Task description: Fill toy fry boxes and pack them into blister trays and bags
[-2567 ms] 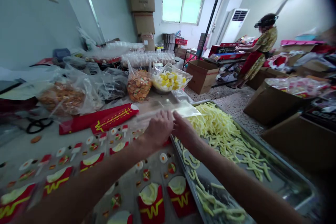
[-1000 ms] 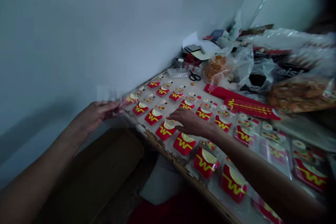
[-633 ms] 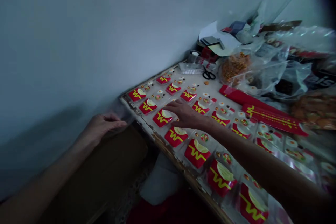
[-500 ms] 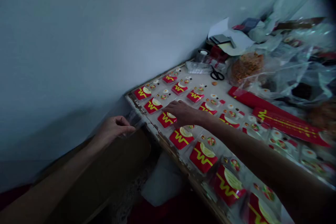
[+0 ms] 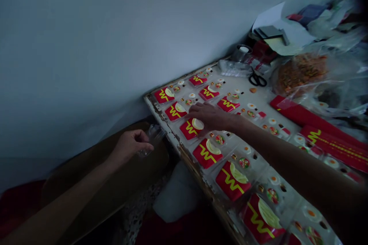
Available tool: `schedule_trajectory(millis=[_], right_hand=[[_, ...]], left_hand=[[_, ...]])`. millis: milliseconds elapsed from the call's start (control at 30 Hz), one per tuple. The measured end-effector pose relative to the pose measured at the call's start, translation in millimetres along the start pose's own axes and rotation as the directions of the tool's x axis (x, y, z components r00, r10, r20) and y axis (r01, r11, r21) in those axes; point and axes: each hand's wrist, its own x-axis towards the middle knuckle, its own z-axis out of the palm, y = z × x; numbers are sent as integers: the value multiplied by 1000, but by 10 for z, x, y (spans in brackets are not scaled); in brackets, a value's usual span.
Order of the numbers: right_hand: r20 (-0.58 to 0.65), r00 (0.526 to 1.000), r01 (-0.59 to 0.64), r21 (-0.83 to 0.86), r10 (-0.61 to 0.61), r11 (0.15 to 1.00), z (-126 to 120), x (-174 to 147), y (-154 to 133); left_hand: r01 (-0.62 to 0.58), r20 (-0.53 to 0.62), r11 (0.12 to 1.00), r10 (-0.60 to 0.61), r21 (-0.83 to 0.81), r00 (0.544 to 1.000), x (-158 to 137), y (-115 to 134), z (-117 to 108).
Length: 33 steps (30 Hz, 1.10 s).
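Observation:
My left hand point(image 5: 134, 143), just off the table's left edge, pinches a clear plastic bag point(image 5: 156, 133) between thumb and fingers. Over the rows on the table, my right hand point(image 5: 205, 116) reaches with its fingers stretched out and pointing left; its thumb is partly hidden. Below those fingers lies a red packet point(image 5: 189, 128) with a yellow zigzag and a pale fries-like piece. Similar packets run in rows, such as one red packet point(image 5: 207, 153) nearer to me. Beside them lie tiny food-shaped pieces, among them a small round salad-like piece point(image 5: 220, 139).
Black scissors point(image 5: 258, 78), a tape roll point(image 5: 242, 51) and a clear bag of orange-brown pieces point(image 5: 301, 71) sit toward the back. Red printed strips point(image 5: 335, 141) lie at right. A wall point(image 5: 100, 38) borders the table; a brown box-like surface point(image 5: 86, 183) is below my left arm.
The view has shifted, so the table sits further right. My left hand has risen slightly, still with the clear plastic bag. The right hand stays over the same area of packets.

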Motion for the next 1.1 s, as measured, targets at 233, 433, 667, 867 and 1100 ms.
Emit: schedule_trajectory(millis=[233,433,667,867,1100], right_hand=[[56,998,41,-77,-37,996,-26,52,-87],[47,996,82,-35,-81,996,106,57,48],[-220,972,-66,58,78,996,-192,26,-254],[-329,920,-225,-4,211,974,-380,201,-591],[-316,923,-245,-42,220,968,-270,114,-713]], left_hand=[[11,5,1000,-11,-14,1000,-78,-16,14],[15,4,998,-16,54,1000,-112,29,63],[22,73,1000,-22,10,997,-61,39,22],[27,260,998,-10,-64,966,-98,290,29],[80,295,991,-44,-111,955,-154,359,75]])
